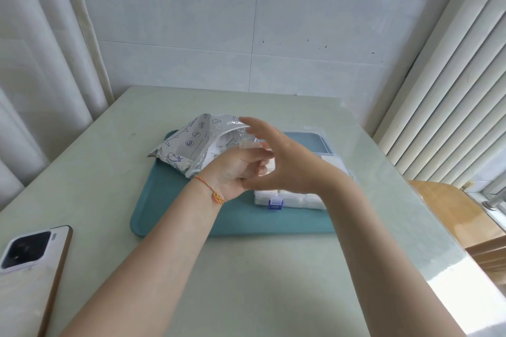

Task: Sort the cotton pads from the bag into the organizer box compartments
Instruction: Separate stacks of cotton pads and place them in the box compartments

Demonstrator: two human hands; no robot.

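White cotton pads (267, 168) are seen as soft, square-edged pieces, some pinched in the curled fingers of the left hand (236, 172), which is raised over the tray between the bag and the box. More white pads are packed in the near compartments of the box (290, 198), a clear plastic organizer with a small blue latch (275, 204) at its front edge; its clear lid (315, 142) is laid open behind. The bag (191, 145) is a crinkled silver foil pouch printed with dark blue line drawings; its writing is too small to be read. Its mouth is open toward the hands, with white pads visible inside. The right hand (279, 156) is held above the box with fingers spread and straight, nothing gripped. Bag and box are set on a smooth teal tray (175, 210) with rounded corners, on a pale green table (246, 282). A phone (30, 262) lies face down at the left.
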